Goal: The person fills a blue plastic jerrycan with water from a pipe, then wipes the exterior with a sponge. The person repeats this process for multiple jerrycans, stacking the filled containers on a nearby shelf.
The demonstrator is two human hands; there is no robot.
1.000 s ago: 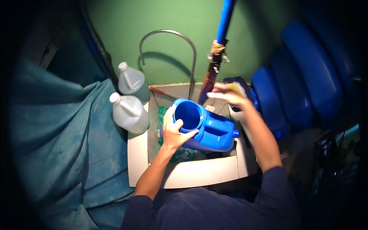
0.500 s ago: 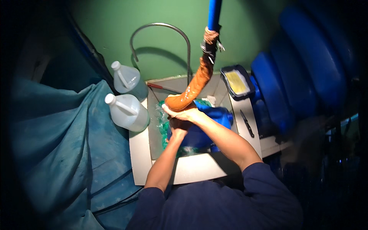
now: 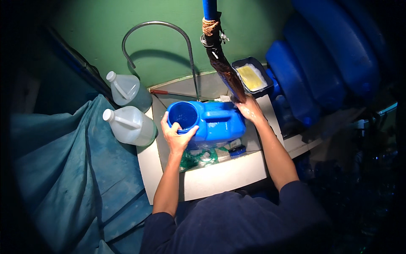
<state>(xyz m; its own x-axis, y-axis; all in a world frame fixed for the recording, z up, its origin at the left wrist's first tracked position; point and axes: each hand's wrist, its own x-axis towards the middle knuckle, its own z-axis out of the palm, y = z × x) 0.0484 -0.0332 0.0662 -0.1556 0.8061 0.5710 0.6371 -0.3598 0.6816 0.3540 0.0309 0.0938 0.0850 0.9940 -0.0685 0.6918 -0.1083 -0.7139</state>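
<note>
The left hand (image 3: 176,137) grips the rim of a blue jug (image 3: 220,122), fingers hooked inside its mouth. The right hand (image 3: 250,109) is at the jug's other end, touching the bottom of a wet, dark hose (image 3: 224,63); whether it grasps hose or jug I cannot tell. The jug lies tipped between both hands, above a grey sink (image 3: 252,137). Below the hands, green plastic (image 3: 198,157) lies in the sink, and white worktop (image 3: 224,182) edges it. Left of the left hand stand two clear bottles (image 3: 133,127) with white caps. Just beyond the right hand, a black tray (image 3: 269,80) holds a yellow sponge (image 3: 251,78). Farther past the hands, a curved metal tap (image 3: 190,51) rises before a green wall (image 3: 169,10).
</note>
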